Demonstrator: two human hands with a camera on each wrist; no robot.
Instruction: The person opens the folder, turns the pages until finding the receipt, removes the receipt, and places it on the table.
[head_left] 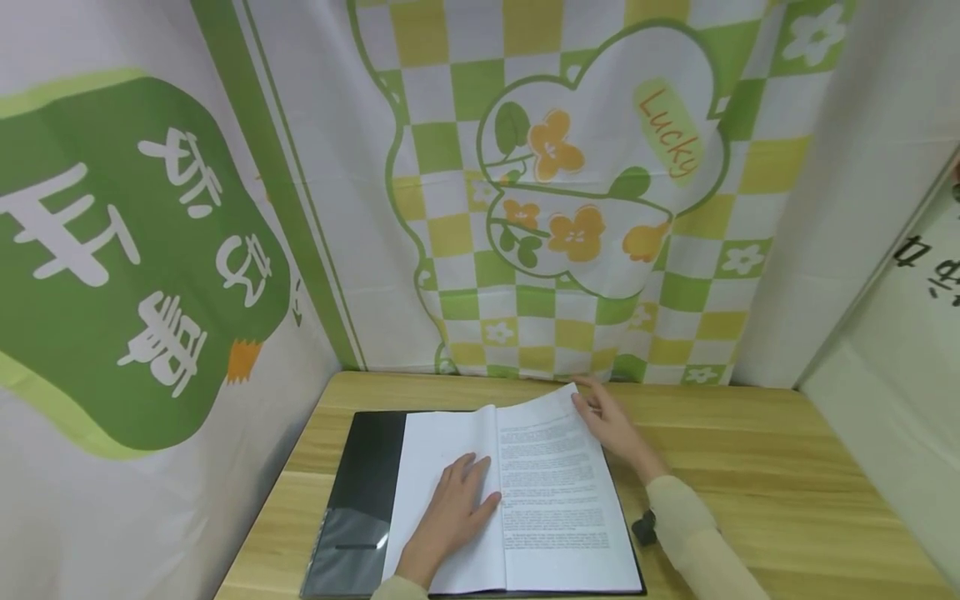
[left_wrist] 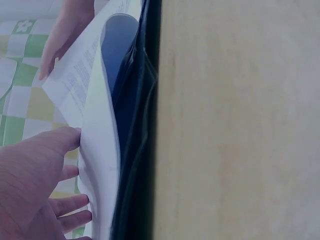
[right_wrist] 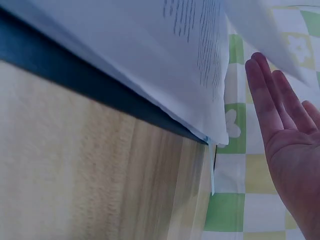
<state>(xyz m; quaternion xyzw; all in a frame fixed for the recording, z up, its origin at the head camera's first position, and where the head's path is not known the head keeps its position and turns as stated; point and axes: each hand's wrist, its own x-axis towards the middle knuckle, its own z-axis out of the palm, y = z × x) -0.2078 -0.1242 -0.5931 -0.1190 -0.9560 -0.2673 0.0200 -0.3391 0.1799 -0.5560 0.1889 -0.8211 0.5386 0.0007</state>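
An open stack of white paper sheets (head_left: pixel 551 492), printed on its right side, lies in a black folder (head_left: pixel 371 479) on the table. My left hand (head_left: pixel 456 507) rests on the blank left-hand page (head_left: pixel 427 450), fingers spread and loosely bent; in the left wrist view its fingertips touch that page. At the top right corner of the printed side is my right hand (head_left: pixel 611 425). The right wrist view has its fingers (right_wrist: pixel 265 100) nearly straight beside a raised, blurred sheet (right_wrist: pixel 260 30). Whether the thumb touches that sheet is hidden.
A small black object (head_left: pixel 644 528) sits on the wooden table (head_left: pixel 757 475) by the right sleeve. Behind the table hangs a green and yellow checked cloth (head_left: pixel 480 275). Printed cloth walls stand at both sides. A thin pale ribbon (right_wrist: pixel 212 170) hangs from the folder's corner.
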